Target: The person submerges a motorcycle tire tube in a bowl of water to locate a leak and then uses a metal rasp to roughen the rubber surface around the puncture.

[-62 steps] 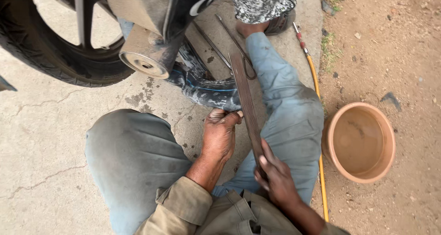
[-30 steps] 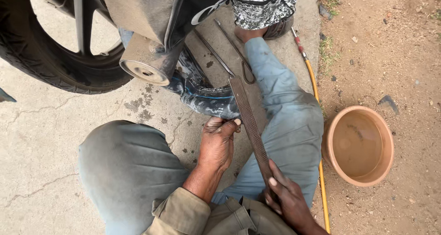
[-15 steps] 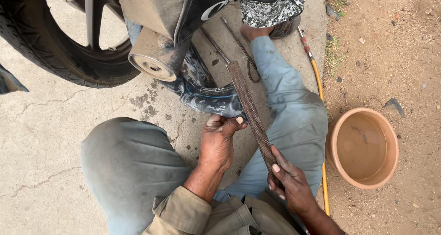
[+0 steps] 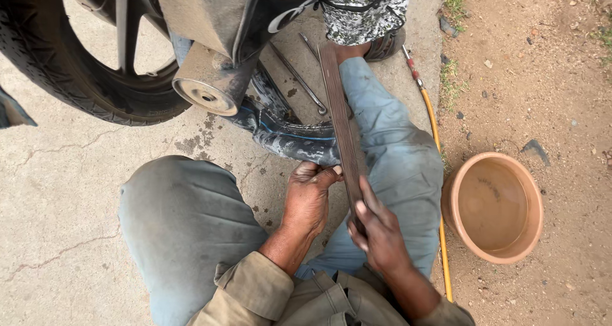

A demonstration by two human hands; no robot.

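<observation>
One tyre point(image 4: 76, 77), one exhaust pipe point(image 4: 213, 83), one clay bowl point(image 4: 494, 205), two metal rods point(image 4: 299, 77), one yellow hose point(image 4: 437, 173)

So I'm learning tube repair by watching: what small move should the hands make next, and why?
Probably draw the long dark file across the rubber tube. The right hand grips its near end, and the left hand pinches the tube right beside it, so the two already meet.

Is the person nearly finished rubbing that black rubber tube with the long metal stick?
Looks like midway. Done: the black rubber tube is out, lying across the knee beside the wheel. In hand: the left hand pins the tube while the right hand holds the long flat file on it. Left: no patch shows on the tube, two metal levers lie on the concrete, and the clay bowl waits nearby.
</observation>
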